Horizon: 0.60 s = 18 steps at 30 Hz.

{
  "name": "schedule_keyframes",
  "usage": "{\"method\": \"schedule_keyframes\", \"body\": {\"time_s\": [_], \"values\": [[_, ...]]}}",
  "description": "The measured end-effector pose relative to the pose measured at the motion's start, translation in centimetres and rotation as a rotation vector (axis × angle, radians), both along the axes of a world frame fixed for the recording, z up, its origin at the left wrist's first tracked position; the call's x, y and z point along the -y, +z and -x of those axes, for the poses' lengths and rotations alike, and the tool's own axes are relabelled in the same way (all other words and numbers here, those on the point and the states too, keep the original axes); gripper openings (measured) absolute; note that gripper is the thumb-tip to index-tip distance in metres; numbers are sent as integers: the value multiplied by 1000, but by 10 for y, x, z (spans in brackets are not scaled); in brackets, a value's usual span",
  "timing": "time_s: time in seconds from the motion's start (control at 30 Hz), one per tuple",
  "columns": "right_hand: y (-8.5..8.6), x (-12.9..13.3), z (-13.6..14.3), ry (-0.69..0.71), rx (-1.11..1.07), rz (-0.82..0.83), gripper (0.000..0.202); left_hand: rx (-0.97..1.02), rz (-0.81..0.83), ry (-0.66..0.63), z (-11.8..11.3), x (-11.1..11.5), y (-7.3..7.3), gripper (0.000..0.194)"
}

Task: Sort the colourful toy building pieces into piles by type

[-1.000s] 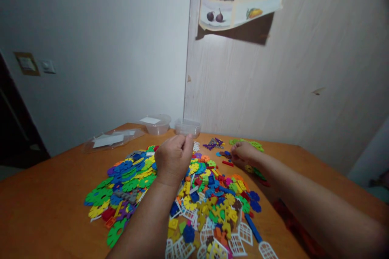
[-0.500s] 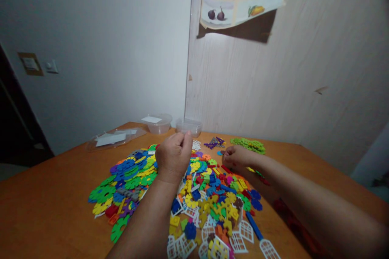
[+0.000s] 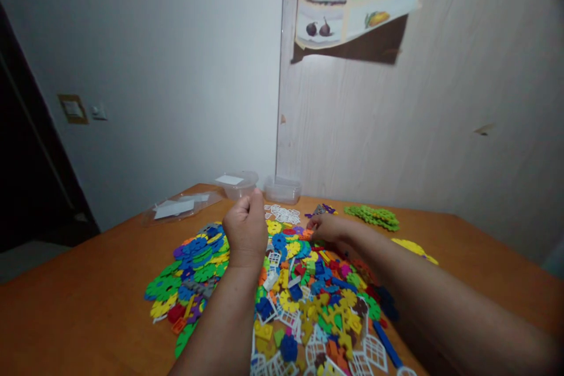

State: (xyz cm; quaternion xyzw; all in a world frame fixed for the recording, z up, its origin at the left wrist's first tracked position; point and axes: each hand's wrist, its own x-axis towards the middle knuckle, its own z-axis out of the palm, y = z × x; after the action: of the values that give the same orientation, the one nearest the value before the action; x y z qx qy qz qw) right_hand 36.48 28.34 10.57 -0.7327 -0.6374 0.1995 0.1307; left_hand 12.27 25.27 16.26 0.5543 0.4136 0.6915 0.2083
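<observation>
My left hand (image 3: 244,232) is closed with the thumb on top, above the left-middle of a big pile of mixed plastic building pieces. Its curled fingers face away, so whatever they hold is hidden. At the pile's far edge, my right hand (image 3: 325,228) has its fingertips pinched at an orange notched disc (image 3: 306,235). Around it lie a blue notched disc (image 3: 279,241) and yellow discs (image 3: 292,248). Green discs (image 3: 164,285) fill the pile's left side. White lattice window pieces (image 3: 375,352) and small yellow blocks (image 3: 263,331) lie at the near side.
Sorted heaps stand behind the pile: white pieces (image 3: 284,214), purple and grey pieces (image 3: 324,210), and light green discs (image 3: 372,217). Yellow discs (image 3: 414,249) lie farther right. Clear plastic tubs (image 3: 282,190) and lids (image 3: 174,208) rest along the back, by the wall.
My right hand has moved left, from beside the pile to the orange disc at its far edge. My left hand stays closed over the pile. The view has shifted slightly.
</observation>
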Motion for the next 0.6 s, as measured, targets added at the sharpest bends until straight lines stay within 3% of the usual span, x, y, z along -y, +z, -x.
{"method": "schedule_keyframes", "body": {"time_s": [0.27, 0.5, 0.6], "values": [[-1, 1, -1, -82, -97, -28, 22, 85, 45, -14, 0, 1, 3, 43], [12, 6, 5, -156, -317, -113, 19, 430, 129, -82, 0, -15, -2, 37], [19, 11, 8, -148, -411, -128, 22, 474, 149, -89, 0, -18, -3, 37]]}}
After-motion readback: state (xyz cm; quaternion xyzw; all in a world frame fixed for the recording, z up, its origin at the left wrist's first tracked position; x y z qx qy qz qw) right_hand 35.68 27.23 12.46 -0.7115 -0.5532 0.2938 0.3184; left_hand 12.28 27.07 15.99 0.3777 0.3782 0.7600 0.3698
